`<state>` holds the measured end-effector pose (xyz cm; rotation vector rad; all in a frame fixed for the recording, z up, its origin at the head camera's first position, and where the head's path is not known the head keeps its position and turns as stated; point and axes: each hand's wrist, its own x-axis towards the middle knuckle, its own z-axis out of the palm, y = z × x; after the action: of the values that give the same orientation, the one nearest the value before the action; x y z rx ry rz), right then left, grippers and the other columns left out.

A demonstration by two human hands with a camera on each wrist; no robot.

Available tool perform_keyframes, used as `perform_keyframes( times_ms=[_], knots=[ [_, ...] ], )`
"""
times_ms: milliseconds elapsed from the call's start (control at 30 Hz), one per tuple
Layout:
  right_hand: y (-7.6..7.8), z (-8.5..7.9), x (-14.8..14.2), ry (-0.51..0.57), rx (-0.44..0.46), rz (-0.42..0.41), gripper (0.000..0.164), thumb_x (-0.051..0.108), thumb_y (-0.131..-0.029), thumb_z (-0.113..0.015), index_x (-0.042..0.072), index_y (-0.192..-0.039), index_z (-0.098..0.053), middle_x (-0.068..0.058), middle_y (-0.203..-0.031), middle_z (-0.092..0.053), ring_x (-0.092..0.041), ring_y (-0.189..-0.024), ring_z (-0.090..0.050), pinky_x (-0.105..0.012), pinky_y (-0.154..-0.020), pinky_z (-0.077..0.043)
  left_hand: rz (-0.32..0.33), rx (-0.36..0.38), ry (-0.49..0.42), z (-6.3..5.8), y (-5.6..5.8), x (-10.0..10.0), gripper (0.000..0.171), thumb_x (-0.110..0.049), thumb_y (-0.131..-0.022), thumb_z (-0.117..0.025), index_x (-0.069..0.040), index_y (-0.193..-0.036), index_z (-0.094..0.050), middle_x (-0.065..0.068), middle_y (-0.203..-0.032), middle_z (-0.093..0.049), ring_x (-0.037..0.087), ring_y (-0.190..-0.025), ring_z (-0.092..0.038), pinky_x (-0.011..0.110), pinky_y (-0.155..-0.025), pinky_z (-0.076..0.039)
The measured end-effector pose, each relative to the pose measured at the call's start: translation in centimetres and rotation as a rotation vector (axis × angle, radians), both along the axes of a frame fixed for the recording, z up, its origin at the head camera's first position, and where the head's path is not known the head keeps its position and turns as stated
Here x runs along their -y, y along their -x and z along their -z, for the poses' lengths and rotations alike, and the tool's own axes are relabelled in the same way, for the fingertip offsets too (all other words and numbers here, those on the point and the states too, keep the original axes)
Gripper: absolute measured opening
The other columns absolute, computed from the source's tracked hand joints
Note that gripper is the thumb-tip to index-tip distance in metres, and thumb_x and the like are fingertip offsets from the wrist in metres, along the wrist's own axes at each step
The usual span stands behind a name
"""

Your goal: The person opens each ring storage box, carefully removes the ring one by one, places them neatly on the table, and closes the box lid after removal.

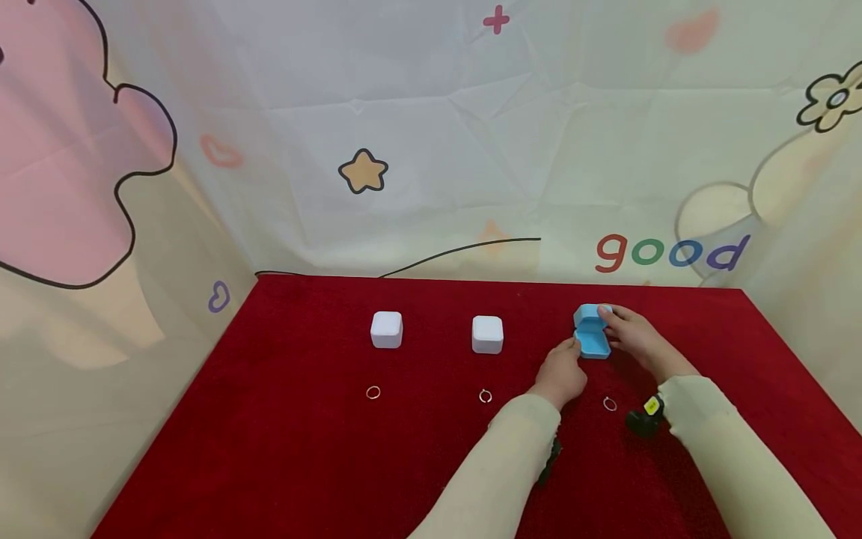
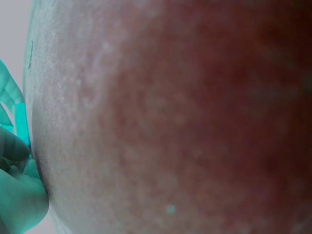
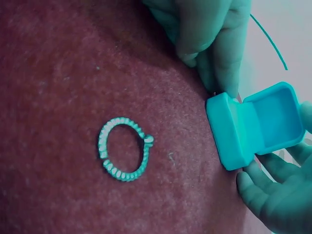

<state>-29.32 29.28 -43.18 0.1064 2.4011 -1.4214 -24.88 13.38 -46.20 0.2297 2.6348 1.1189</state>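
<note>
A light-blue ring box (image 1: 593, 344) stands with its lid up at the right of the red table. My right hand (image 1: 638, 341) holds the lid, thumb at its upper edge. From the left, my left hand (image 1: 562, 373) grips the base by its side. In the right wrist view the hollow of the lid (image 3: 278, 117) shows, with fingers of both hands around the box. A ring (image 3: 103, 139) with a beaded band and a small gap lies on the cloth nearby. The left wrist view is mostly blurred cloth, with part of a hand (image 2: 22, 195) at its left edge.
Two white ring boxes, one at the left (image 1: 387, 330) and one in the middle (image 1: 487, 335), stand closed in line with the blue one. In front of them lie a gold-coloured ring (image 1: 367, 393) and a silvery ring (image 1: 481, 397). A printed curtain (image 1: 431, 165) hangs behind the table.
</note>
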Motion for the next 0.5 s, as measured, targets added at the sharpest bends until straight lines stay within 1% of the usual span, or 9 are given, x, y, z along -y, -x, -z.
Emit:
perform_keyframes(
  times_ms=[233,367,500],
  knots=[
    [-0.16,0.11,-0.13,-0.012,-0.011,-0.071,0.071,0.038,-0.113,-0.022,-0.011,-0.158,0.004,-0.041,-0.160,-0.012,-0.060,-0.146,-0.023,-0.064,-0.123,-0.027,-0.009,0.015,-0.025,-0.14,-0.06,0.04,0.055,-0.005,-0.100,-0.056,-0.017,-0.153,-0.048,-0.013,-0.161,-0.044,0.008,-0.149,-0.042,0.019,-0.115,-0.041],
    [-0.26,0.27,-0.16,-0.014,-0.026,-0.080,0.070,0.036,-0.113,-0.022,-0.012,-0.157,0.003,-0.041,-0.159,-0.013,-0.060,-0.145,-0.024,-0.065,-0.122,-0.028,-0.013,0.022,-0.029,-0.21,-0.09,0.10,0.056,-0.005,-0.100,-0.056,-0.017,-0.153,-0.048,-0.013,-0.161,-0.044,0.008,-0.149,-0.042,0.018,-0.114,-0.041],
    [-0.33,0.46,-0.22,-0.002,-0.028,-0.072,0.069,0.034,-0.113,-0.022,-0.013,-0.157,0.003,-0.042,-0.159,-0.012,-0.060,-0.144,-0.023,-0.066,-0.121,-0.028,-0.020,0.047,-0.046,-0.32,-0.14,0.09,0.055,-0.005,-0.100,-0.056,-0.018,-0.153,-0.048,-0.015,-0.161,-0.043,0.007,-0.149,-0.041,0.019,-0.114,-0.042]
  ],
)
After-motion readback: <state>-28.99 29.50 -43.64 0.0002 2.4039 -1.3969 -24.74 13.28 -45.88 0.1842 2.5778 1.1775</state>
